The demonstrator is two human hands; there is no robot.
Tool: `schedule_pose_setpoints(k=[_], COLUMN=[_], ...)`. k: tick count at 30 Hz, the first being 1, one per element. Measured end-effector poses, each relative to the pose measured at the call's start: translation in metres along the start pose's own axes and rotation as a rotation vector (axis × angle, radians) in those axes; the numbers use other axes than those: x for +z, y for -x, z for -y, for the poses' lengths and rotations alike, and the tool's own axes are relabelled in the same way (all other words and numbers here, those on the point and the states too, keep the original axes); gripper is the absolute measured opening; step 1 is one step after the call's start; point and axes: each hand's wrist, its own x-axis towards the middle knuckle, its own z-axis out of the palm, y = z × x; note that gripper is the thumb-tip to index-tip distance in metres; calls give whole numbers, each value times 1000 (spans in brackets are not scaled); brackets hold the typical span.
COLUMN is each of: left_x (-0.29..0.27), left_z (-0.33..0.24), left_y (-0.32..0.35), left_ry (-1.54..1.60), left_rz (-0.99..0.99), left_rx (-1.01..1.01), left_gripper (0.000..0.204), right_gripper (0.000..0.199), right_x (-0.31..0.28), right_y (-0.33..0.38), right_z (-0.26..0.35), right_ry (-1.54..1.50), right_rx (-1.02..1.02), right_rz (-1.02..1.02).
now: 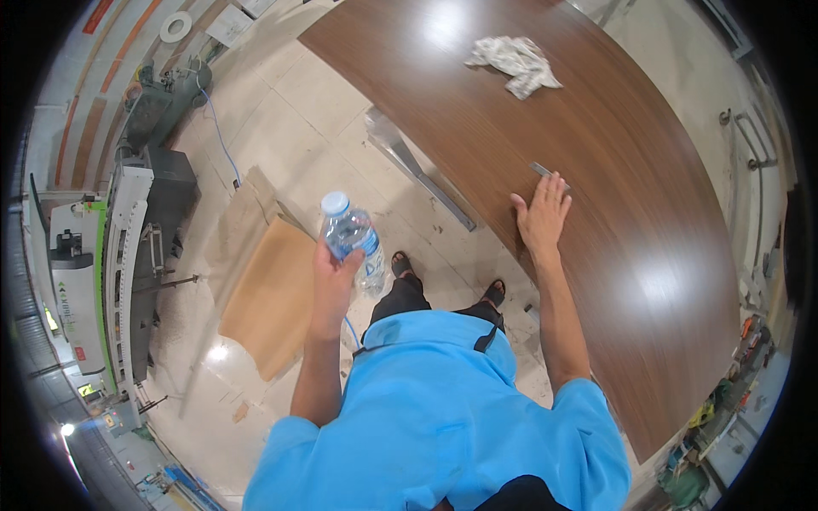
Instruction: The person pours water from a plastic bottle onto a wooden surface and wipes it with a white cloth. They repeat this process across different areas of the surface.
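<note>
My left hand is closed round a clear plastic water bottle with a light blue cap and a blue label. The bottle is tilted and held over the floor, off the table's edge. My right hand lies flat on the brown wood-grain tabletop, its fingers stretched out. Beside its fingertips is a thin grey metal strip, partly hidden by the fingers; whether they touch it I cannot tell. Farther up the tabletop lies a crumpled whitish cloth.
A brown sheet of board or paper lies on the tiled floor to the left. A large machine with a green stripe stands along the left side. A grey metal leg shows under the table. Assorted tools sit at the far right.
</note>
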Motion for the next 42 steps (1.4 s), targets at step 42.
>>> schedule_pose_setpoints(k=[42], left_x=[100], left_z=[33], left_y=[-595], left_ry=[-21], left_rz=[780], left_rx=[414], left_gripper=[53], right_gripper=[25], right_x=[62], right_y=[-64], right_z=[276], right_ry=[-573], right_rx=[782], right_rz=[-680])
